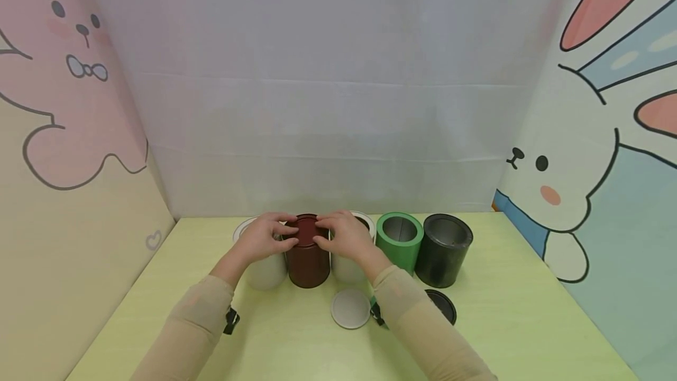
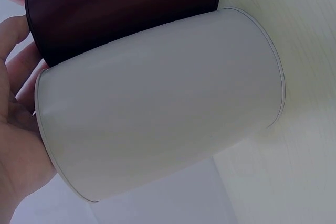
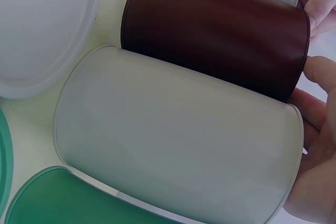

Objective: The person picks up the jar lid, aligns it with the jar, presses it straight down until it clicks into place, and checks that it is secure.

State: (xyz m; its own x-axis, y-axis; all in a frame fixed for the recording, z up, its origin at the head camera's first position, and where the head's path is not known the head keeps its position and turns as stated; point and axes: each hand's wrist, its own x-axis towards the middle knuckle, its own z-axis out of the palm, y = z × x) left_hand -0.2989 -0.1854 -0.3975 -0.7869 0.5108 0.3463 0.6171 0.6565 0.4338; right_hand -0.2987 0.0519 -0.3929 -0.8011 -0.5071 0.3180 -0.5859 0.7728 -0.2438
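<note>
A dark red can [image 1: 309, 266] stands upright in a row of cans, its red lid [image 1: 307, 233] at the top. My left hand [image 1: 264, 237] holds the lid's left edge, thumb in front and fingers behind. From the other side my right hand [image 1: 346, 237] grips the right edge in the same way. In both wrist views the fingertips meet the rim of the dark red can. A white can [image 2: 157, 103] stands left of it, under my left hand. Another white can [image 3: 178, 135] is on the right, its top partly covered by my right hand.
Further right stand an open green can [image 1: 396, 254] and a black can [image 1: 441, 257]. In front lie a white lid [image 1: 351, 308], a green lid [image 3: 4, 156] and a black lid [image 1: 444, 306], the last two partly behind my right sleeve in the head view. A pale curtain [image 1: 328, 104] hangs behind.
</note>
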